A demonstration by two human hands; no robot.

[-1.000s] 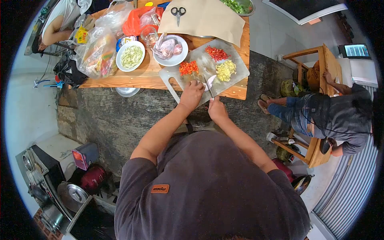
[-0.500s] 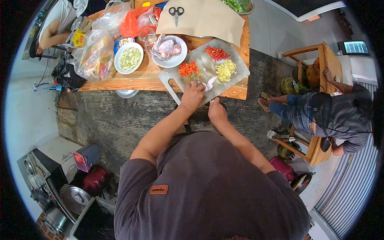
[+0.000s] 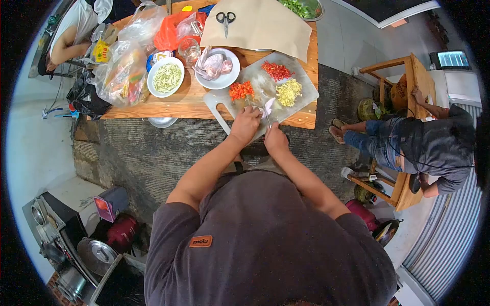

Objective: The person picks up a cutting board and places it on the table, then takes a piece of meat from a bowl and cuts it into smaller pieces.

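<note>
At the near edge of the grey cutting board (image 3: 214, 97), my left hand (image 3: 246, 122) has its fingers pressed together on a pale purplish piece that looks like shallot, mostly hidden under them. My right hand (image 3: 276, 139) is closed round a knife (image 3: 268, 120), whose blade lies close by the left fingertips. Beside the blade is a loose pale purple shallot piece (image 3: 268, 106). Chopped orange-red chili (image 3: 241, 91), chopped red chili (image 3: 276, 71) and chopped yellowish bits (image 3: 289, 92) sit in separate piles on the board.
Left of the board are a bowl of raw chicken (image 3: 217, 69), a bowl of pale green strips (image 3: 167, 77), a glass (image 3: 189, 50) and plastic bags (image 3: 121, 76). Scissors (image 3: 225, 23) lie on brown paper (image 3: 260, 28). Another person (image 3: 434, 143) stands at a wooden table on the right.
The shallot piece by the blade now leans more upright, and the knife has shifted slightly. Both hands stay in nearly the same place.
</note>
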